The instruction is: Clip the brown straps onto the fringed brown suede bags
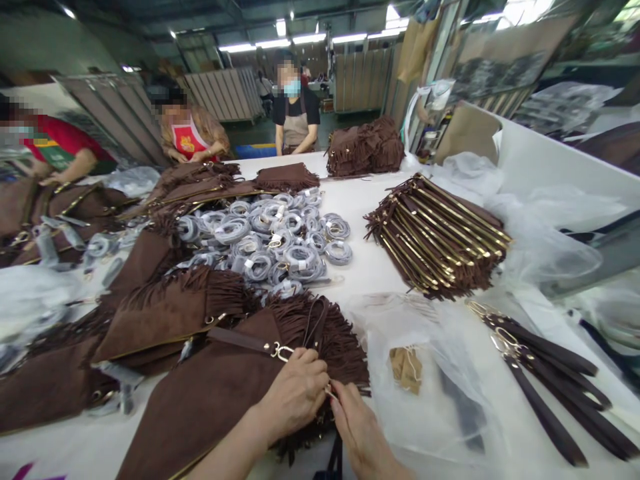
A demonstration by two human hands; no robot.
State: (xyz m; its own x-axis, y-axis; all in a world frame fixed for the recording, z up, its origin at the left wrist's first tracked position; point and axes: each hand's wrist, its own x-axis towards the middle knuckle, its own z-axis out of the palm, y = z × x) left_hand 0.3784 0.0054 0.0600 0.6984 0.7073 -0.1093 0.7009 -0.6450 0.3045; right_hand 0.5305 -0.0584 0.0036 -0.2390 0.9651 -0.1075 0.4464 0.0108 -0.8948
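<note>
A brown suede fringed bag (pixel 215 387) lies in front of me on the white table (pixel 370 267). My left hand (pixel 295 393) rests on its fringed edge with the fingers curled, pinching at something small near a gold clasp (pixel 281 351) on a brown strap. My right hand (pixel 360 430) meets it from the right, fingertips pinched at the same spot. What the fingers grip is too small to make out.
Clear plastic bags (pixel 425 393) with a paper tag lie to the right, beside dark straps (pixel 550 380). A stack of fringed pieces with gold bars (pixel 440 240) sits beyond. Wrapped grey coils (pixel 270 240) fill the middle. Three other people work at the far side.
</note>
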